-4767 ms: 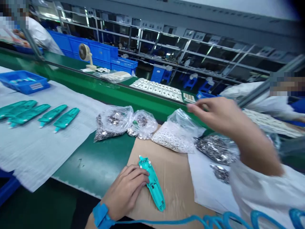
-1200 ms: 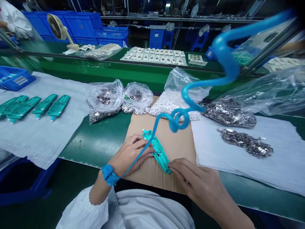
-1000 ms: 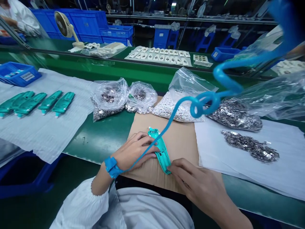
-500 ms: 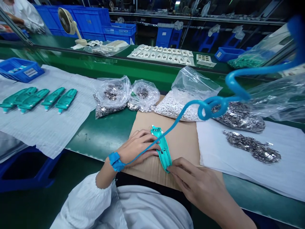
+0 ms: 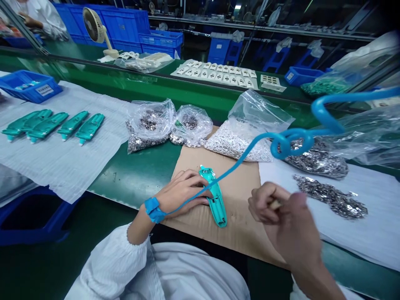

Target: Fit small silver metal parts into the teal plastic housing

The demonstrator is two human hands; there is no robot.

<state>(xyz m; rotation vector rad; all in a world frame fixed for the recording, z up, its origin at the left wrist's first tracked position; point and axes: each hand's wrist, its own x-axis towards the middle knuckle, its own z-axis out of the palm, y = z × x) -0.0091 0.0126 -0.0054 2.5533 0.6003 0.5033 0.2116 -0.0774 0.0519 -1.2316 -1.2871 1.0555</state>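
A long teal plastic housing half [image 5: 218, 211], its hollow side up, lies on a cardboard sheet [image 5: 239, 196]. Small metal pieces sit inside it, and a white tip shows at its far end. My left hand [image 5: 187, 189] grips the housing from the left, fingers bent over its edge; a blue wrist strap [image 5: 153, 209] is on that wrist. Off to the right, above the cardboard and white sheet, is my right hand [image 5: 284, 221], fingers curled closed. A pale spot shows between those fingers, too blurred to name. Loose shiny metal pieces [image 5: 331, 198] lie beyond it.
Bags of metal pieces [image 5: 150, 129] and a bag of small white parts [image 5: 239, 139] stand behind the cardboard. A coiled blue cord [image 5: 281, 143] hangs across the view. Several teal housings [image 5: 90, 128] and a blue bin [image 5: 34, 87] are at left. A co-worker's sleeve [image 5: 53, 18] shows far left.
My right hand has left the near end of the housing and moved right and up, its fingers now curled. My left hand stays on the housing. The view has shifted slightly.
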